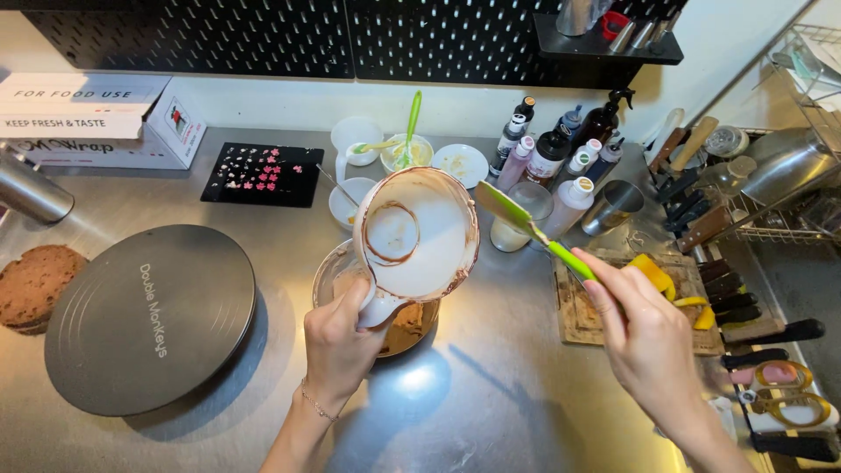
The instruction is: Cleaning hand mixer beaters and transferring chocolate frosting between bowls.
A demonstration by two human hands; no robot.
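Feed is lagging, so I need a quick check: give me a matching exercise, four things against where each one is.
Things:
1. white jug
2. green spatula
3. dark turntable
4. brown cake layer

Places:
A. far left edge of the counter
B. left hand, tipped over a glass bowl
C. left of the bowl, flat on the counter
D. right hand

Pairs: 1-B, 2-D, 3-C, 4-A

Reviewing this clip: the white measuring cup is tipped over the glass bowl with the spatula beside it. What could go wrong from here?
1. The left hand tilts the white chocolate-streaked measuring cup steeply over the clear glass bowl; its rim reaches past the bowl's edge, so drips may land on the steel counter.
2. The right hand holds the green silicone spatula close to the cluster of small colouring bottles; a wide scrape could topple one.
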